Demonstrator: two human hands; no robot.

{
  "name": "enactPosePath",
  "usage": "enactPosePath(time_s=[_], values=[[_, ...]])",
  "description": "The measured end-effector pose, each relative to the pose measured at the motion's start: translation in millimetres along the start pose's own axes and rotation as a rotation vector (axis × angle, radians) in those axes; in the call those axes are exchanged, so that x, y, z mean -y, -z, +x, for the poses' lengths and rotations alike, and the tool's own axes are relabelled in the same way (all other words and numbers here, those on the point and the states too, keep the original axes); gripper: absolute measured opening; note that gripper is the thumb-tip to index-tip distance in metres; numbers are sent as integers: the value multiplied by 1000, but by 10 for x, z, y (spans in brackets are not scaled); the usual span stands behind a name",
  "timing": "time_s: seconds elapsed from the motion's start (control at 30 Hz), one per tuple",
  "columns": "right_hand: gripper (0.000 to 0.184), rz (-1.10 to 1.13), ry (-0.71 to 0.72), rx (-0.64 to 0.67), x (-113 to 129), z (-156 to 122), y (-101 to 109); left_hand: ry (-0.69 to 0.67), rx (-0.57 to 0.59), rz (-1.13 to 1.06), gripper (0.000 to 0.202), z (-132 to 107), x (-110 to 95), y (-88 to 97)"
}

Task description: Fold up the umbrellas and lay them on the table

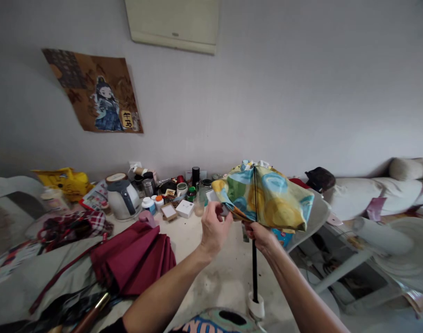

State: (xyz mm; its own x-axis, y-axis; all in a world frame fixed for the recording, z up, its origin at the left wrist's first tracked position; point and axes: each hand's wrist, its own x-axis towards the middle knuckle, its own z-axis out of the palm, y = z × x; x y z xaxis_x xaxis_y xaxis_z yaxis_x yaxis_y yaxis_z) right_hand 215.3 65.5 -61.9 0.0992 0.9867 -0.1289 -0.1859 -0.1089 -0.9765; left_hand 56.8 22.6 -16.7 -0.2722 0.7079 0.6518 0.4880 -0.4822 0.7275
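Observation:
A patterned umbrella in yellow, green and blue is partly folded, its canopy upward and its black shaft running down to a white handle near my body. My right hand is closed on the umbrella at the lower canopy edge, by the shaft. At the canopy's left corner, my left hand has its fingers curled in, pinching the edge; the fingertips are partly hidden. A dark red umbrella lies loosely folded on the table, left of my left forearm.
Along the wall stand a kettle, several jars and bottles, a small white box and an open carton. A yellow bag and checked cloth lie left. To the right are a white fan and a sofa.

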Motion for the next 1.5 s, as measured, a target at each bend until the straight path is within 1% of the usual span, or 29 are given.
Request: enactPosePath(time_s=[0.07, 0.13, 0.23, 0.3, 0.4, 0.47, 0.53, 0.67, 0.73, 0.83, 0.97, 1.07, 1.13, 1.17, 1.27, 1.3, 1.33, 1.37, 1.4, 1.43, 1.5], values=[[22, 8, -20, -37, -2, -20, -30, 1, -20, 0, 13, -44, -1, -7], [23, 13, -30, -64, 6, -32, -49, 5, -20, -27, 13, -76, -15, -3], [27, 15, -28, -97, 19, -39, -59, 60, -45, -112, 14, -75, -53, 29], [30, 16, -19, -113, 22, -40, -63, 65, -29, -138, 13, -54, -68, 51], [29, 17, -17, -115, 27, -42, -71, 60, 15, -153, 8, -28, -31, 47], [27, 20, -25, -113, 39, -43, -77, 83, 4, -199, 12, -25, 32, 18], [27, 30, -32, -108, 57, -40, -82, 151, -14, -276, 15, -30, 106, -22], [25, 45, -47, -112, 74, -12, -85, 344, -65, -429, 21, -33, 225, -91], [26, 44, -54, -131, 65, 9, -84, 386, -81, -483, 22, -22, 258, -114], [29, 37, -62, -155, 40, 31, -88, 456, -70, -541, 24, 15, 288, -135], [28, 37, -58, -154, 15, 25, -105, 508, -51, -555, 24, 80, 330, -146], [29, 40, -60, -138, 5, 28, -114, 510, -31, -532, 17, 97, 372, -143], [28, 47, -55, -131, 1, 55, -107, 474, -17, -459, 11, 67, 391, -125], [28, 51, -52, -130, 0, 77, -99, 423, -15, -406, 9, 38, 394, -110], [29, 62, -42, -141, -14, 157, -62, 179, -9, -277, 3, -92, 366, -67], [30, 64, -39, -149, -24, 180, -50, 124, 0, -268, 4, -141, 347, -62], [31, 66, -36, -160, -39, 196, -40, 116, 7, -284, 6, -186, 325, -64], [30, 67, -35, -175, -56, 205, -33, 164, 8, -329, 8, -225, 301, -72], [30, 67, -34, -191, -76, 206, -31, 267, 4, -405, 10, -256, 278, -85], [28, 66, -35, -207, -95, 201, -32, 415, 7, -512, 11, -278, 257, -100], [26, 61, -39, -232, -123, 183, -40, 781, 32, -787, 15, -293, 232, -118]])
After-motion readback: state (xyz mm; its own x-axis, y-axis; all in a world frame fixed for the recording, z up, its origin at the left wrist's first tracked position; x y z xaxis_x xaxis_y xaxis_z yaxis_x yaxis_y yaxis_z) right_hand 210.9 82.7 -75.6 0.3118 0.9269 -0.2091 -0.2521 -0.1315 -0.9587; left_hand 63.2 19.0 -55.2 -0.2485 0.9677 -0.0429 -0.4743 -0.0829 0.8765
